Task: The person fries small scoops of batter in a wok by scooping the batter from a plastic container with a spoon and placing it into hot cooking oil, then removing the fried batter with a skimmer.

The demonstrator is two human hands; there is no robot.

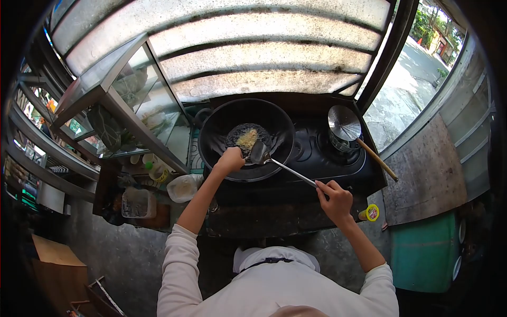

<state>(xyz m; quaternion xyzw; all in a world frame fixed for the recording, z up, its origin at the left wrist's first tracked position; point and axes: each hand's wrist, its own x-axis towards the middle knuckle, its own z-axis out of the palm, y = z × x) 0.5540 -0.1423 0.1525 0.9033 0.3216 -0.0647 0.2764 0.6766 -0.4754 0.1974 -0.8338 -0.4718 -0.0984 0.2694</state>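
Wok [274, 132]: on stove [317, 154], crumbly food [246, 139] at centre. Left hand [230, 159]: clenched on near rim. Right hand [334, 199]: grasping spatula [289, 169] handle, blade inside wok. Risk: hot rim likely burns; food may scorch unstirred.

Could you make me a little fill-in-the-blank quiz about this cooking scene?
The right hand grips the long handle of a ____. The left hand reaches over the near edge of a black ____ holding a little food. The ladle resting on the stove has a handle made of ____. The big bin at the person's right is coloured ____.
Missing words: spatula, wok, wood, green.
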